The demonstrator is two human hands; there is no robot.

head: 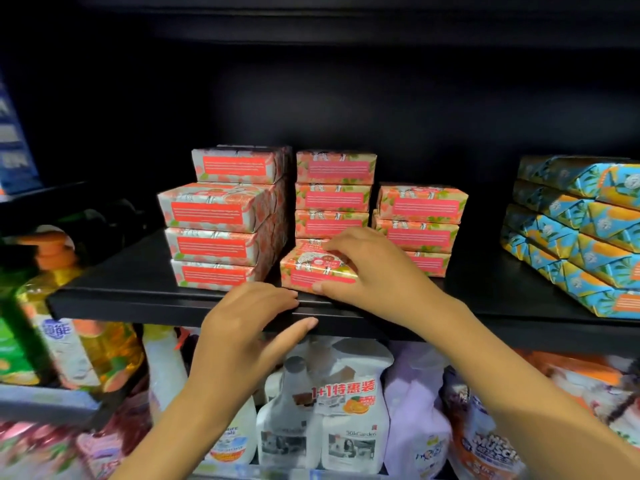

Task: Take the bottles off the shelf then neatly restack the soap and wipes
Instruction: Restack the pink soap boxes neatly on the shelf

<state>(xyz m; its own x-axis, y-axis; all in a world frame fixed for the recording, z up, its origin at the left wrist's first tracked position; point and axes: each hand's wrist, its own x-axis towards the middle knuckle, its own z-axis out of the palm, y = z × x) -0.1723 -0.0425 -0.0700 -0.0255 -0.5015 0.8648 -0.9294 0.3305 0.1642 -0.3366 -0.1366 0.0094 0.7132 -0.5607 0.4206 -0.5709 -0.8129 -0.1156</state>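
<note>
The fingers of the right hand are clamped over a loose pink soap bar at the shelf front, just before the middle stack. The left hand, at 7 o'clock of the bar, is rested on the shelf lip, relaxed and holding nothing. The bar is probably best lifted level and set label-forward on the lower stack at 2 o'clock, edges flush.

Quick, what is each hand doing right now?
Left hand: open, fingers resting on the shelf edge, holding nothing.
Right hand: gripping a pink-wrapped soap bar.
</note>
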